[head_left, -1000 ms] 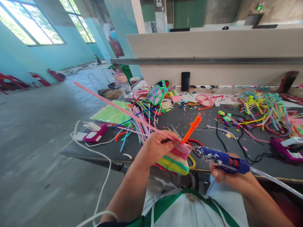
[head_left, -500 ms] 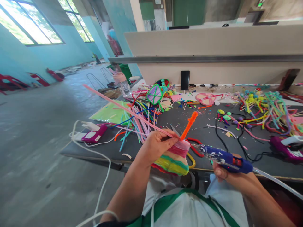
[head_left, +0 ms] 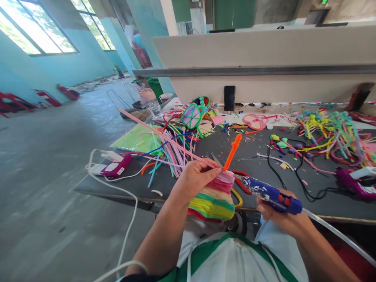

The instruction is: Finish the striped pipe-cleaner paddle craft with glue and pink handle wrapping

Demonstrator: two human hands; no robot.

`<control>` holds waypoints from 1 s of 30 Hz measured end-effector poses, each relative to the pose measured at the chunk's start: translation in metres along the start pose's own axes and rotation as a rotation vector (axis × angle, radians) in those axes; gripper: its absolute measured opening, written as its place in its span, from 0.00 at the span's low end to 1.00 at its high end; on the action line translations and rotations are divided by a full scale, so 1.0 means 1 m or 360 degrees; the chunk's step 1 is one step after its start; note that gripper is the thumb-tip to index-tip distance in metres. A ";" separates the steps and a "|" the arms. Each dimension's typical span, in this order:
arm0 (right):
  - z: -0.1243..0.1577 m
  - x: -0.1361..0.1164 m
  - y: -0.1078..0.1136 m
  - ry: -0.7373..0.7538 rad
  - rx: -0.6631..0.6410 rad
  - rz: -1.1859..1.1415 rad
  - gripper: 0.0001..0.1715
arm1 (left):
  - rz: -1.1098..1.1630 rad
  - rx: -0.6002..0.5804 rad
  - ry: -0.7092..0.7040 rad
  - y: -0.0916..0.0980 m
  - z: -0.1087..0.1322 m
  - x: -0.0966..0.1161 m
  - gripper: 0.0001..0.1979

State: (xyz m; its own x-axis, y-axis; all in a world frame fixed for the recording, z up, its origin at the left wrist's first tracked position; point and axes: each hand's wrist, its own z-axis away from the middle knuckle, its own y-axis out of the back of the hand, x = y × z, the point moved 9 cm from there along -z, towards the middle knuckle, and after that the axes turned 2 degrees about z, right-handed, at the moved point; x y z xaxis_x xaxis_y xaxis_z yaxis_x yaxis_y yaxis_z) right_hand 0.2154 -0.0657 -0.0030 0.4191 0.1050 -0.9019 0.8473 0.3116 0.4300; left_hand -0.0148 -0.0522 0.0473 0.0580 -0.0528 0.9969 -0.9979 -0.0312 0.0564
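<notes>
My left hand (head_left: 197,179) is closed on the top edge of a striped pipe-cleaner panel (head_left: 216,197), pinching a long pink pipe cleaner (head_left: 164,137) against it. That pink strand runs up and to the left past my fingers. An orange pipe-cleaner stem (head_left: 233,152) stands up from the panel's top. In my right hand (head_left: 273,211) is a blue hot glue gun (head_left: 272,196) with a clear glue stick (head_left: 337,227) out of its back. Its nozzle is at the panel's upper right corner; whether it touches is hard to tell. Red-and-yellow-handled scissors (head_left: 238,197) lie partly hidden behind the panel.
Loose pipe cleaners (head_left: 173,154) lie left of centre, and a tangled colourful heap (head_left: 329,133) is at the right. A phone (head_left: 229,98) leans on the white divider. Purple power strips (head_left: 117,166) with cables sit at both sides. A water bottle (head_left: 152,103) stands at the back left.
The glue gun has moved left, bringing its nozzle closer to the panel's corner. The pink strand's free end has swung right and slightly down. My left hand keeps its pinch.
</notes>
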 end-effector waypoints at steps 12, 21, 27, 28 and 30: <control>-0.007 0.015 -0.009 -0.0026 -0.0006 -0.0004 0.20 | -0.0067 -0.0019 0.0037 -0.001 -0.008 -0.014 0.12; -0.009 0.019 -0.012 -0.0053 -0.0068 0.0019 0.20 | -0.0046 -0.0016 0.0070 -0.001 -0.013 -0.023 0.11; -0.007 0.013 -0.007 0.0013 0.0052 0.0103 0.18 | 0.0132 0.0010 0.0219 0.000 -0.018 -0.037 0.15; -0.007 0.010 -0.006 0.0034 0.0069 0.0131 0.18 | 0.0146 0.0005 0.0236 -0.001 -0.019 -0.037 0.15; -0.008 0.004 -0.006 0.0068 0.0088 0.0197 0.18 | 0.0157 0.0004 0.0259 -0.003 -0.018 -0.037 0.15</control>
State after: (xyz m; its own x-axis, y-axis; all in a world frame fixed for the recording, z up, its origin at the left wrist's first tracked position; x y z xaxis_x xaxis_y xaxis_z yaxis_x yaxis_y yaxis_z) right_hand 0.2091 -0.0592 -0.0099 0.5084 0.1800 -0.8421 0.8071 0.2412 0.5389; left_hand -0.0142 -0.0323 0.0115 -0.0458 0.1063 0.9933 -0.9985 -0.0363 -0.0421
